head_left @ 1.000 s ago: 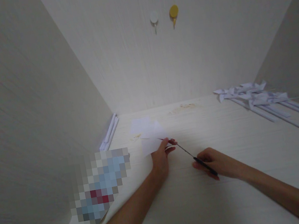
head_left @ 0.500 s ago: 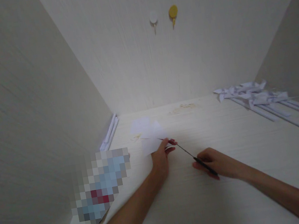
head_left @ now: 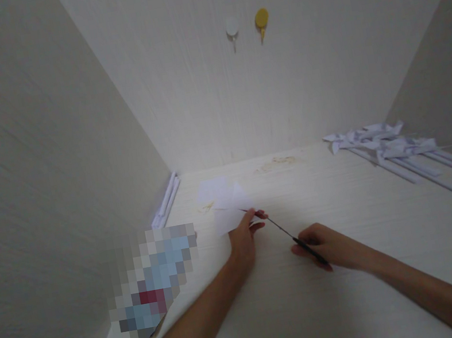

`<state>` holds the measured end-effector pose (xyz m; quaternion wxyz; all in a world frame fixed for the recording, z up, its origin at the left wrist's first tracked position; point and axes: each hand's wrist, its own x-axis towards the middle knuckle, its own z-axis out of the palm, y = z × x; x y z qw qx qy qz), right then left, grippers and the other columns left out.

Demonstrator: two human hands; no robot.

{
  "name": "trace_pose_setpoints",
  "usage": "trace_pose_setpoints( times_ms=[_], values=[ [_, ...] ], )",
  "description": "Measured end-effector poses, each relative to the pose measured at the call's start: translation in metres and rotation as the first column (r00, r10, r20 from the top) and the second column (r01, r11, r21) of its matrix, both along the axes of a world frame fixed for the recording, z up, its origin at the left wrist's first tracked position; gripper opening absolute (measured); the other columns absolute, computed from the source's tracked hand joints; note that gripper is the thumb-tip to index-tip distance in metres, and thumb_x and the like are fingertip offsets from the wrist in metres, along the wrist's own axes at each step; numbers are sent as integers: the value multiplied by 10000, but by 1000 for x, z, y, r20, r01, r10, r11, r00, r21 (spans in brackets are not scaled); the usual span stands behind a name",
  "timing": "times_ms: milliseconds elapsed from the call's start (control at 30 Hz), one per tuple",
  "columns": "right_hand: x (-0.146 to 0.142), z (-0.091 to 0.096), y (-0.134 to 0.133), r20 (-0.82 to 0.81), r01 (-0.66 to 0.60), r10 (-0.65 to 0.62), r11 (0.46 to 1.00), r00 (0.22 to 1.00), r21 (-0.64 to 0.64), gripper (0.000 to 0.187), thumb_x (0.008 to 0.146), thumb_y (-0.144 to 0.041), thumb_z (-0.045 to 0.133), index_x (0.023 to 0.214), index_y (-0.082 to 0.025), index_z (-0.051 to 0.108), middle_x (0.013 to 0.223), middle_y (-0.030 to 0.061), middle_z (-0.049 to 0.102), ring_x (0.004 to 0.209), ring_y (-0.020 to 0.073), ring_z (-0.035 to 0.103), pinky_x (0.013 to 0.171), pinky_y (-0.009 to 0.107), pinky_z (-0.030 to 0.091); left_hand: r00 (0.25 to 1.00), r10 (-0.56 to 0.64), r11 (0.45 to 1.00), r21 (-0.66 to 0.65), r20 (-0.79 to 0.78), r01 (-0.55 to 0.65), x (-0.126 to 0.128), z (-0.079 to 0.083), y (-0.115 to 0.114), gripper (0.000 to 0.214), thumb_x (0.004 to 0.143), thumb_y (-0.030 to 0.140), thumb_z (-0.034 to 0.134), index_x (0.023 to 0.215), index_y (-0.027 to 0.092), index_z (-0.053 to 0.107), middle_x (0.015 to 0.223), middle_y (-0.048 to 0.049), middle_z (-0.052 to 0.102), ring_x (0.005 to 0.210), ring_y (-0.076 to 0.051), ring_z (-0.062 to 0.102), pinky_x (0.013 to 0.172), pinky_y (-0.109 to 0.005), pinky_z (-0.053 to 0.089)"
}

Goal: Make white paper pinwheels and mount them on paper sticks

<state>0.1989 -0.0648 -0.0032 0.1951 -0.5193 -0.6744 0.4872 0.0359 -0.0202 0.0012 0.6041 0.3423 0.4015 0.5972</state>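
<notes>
My left hand (head_left: 243, 238) reaches in at the middle, its fingers pinched at the right edge of a white paper sheet (head_left: 227, 219). A raised, pointed flap of the sheet shows beyond the fingertips, and a thin dark line runs from the fingers across the paper. My right hand (head_left: 320, 242) is closed around the black handle of a thin-shafted tool (head_left: 281, 228), whose kind I cannot make out. The shaft points up and left, its end meeting my left fingertips, which hide the contact. Another white paper sheet (head_left: 211, 188) lies just behind, with small yellowish sticks (head_left: 206, 207) beside it.
White paper pinwheels (head_left: 408, 145) on rolled paper sticks lie at the right. Rolled paper tubes (head_left: 165, 200) rest by the left wall, with a pixelated object (head_left: 162, 282) nearer me. Thin pale bits (head_left: 280, 163) lie at the back. White (head_left: 232, 26) and yellow (head_left: 262, 17) hooks hang on the wall.
Both hands hold almost the same positions, with the tool's shaft still against the left fingertips. Only a very slight shift of the view shows.
</notes>
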Motion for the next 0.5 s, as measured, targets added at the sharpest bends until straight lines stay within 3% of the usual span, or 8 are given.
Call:
trace_pose_setpoints(
  times_ms=[167, 267, 367, 500],
  values=[
    [-4, 4, 1, -90, 46, -49, 998, 995, -38, 410, 650, -507, 555, 466, -163, 428, 375, -24, 455, 354, 70, 368, 374, 203, 243, 998, 53, 999, 9, -37, -53, 0, 1, 1, 142, 598, 274, 605, 628, 140, 573, 642, -7, 595, 647, -129, 575, 521, -209, 424],
    [-11, 8, 0, -257, 212, -208, 977, 944, -14, 386, 616, -503, 588, 503, -153, 473, 427, -17, 484, 389, 67, 353, 392, 209, 244, 988, 82, 997, -3, -128, -83, 2, 4, -2, 152, 583, 291, 614, 628, 150, 580, 663, -16, 597, 640, -142, 569, 509, -223, 422],
    [-14, 7, 1, -392, 365, -353, 930, 850, -48, 365, 615, -495, 596, 620, -133, 557, 511, -10, 503, 410, 59, 317, 392, 210, 210, 935, -10, 1000, 6, -355, 13, 5, 6, -9, 163, 602, 311, 598, 530, 165, 587, 599, -13, 589, 539, -126, 535, 538, -242, 421],
    [-11, -2, 3, -482, 402, -396, 910, 781, -97, 352, 654, -479, 571, 673, -129, 603, 559, -6, 505, 427, 57, 316, 399, 214, 200, 824, -157, 980, 17, -544, 198, 9, 7, -20, 166, 618, 281, 591, 472, 201, 597, 508, 2, 579, 471, -122, 509, 535, -240, 410]
  ],
)
